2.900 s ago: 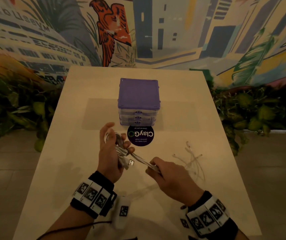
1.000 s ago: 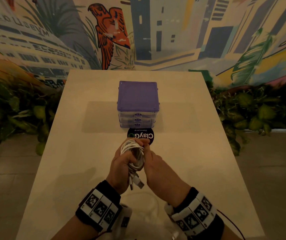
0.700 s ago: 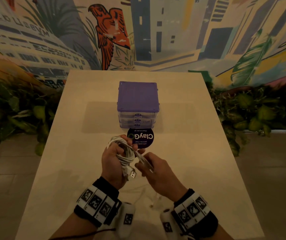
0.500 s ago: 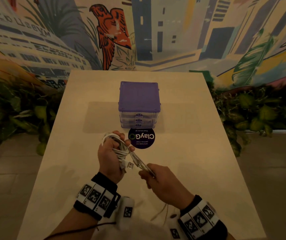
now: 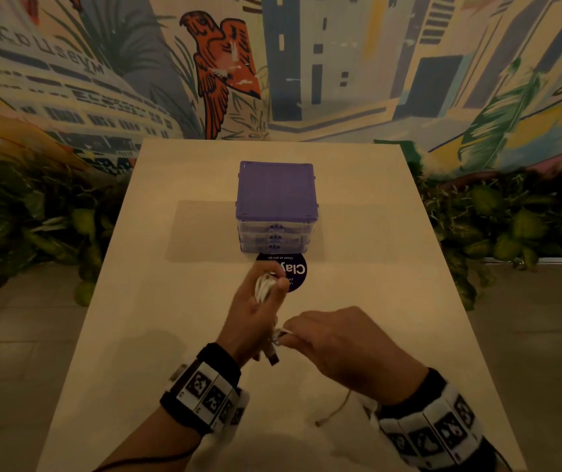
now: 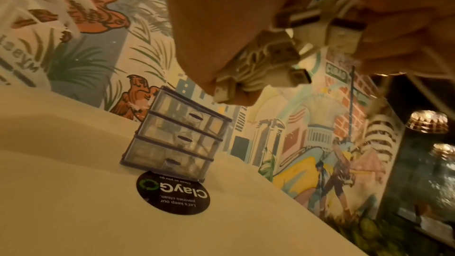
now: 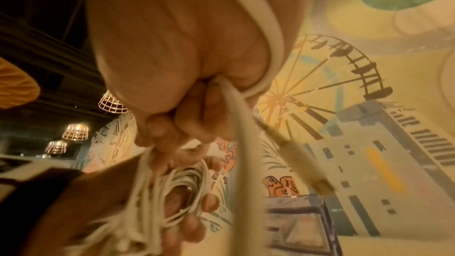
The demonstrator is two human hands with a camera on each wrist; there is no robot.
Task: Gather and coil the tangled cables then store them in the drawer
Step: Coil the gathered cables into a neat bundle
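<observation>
My left hand [image 5: 255, 308] grips a coil of white cables [image 5: 264, 287] above the table, just in front of the purple drawer unit [image 5: 277, 206]. USB plugs [image 6: 275, 59] stick out below its fist, and the looped coil [image 7: 182, 198] shows round its fingers. My right hand [image 5: 327, 338] is beside it, pinching the loose cable ends [image 5: 281, 334] at the coil's lower end. A cable strand [image 7: 248, 32] runs over its palm, with a plug tip [image 7: 320, 188] hanging free. All three clear drawers [image 6: 177, 135] are closed.
A round black sticker [image 5: 293, 272] lies on the beige table [image 5: 170, 335] in front of the drawer unit. A thin wire end [image 5: 332, 412] lies near my right wrist. Plants [image 5: 511, 226] flank the table on both sides, with a painted wall behind.
My left hand has turned the coil and moved it toward the sticker. My right hand has come back in to the plug end of the coil, and the slack between the hands is gone.
</observation>
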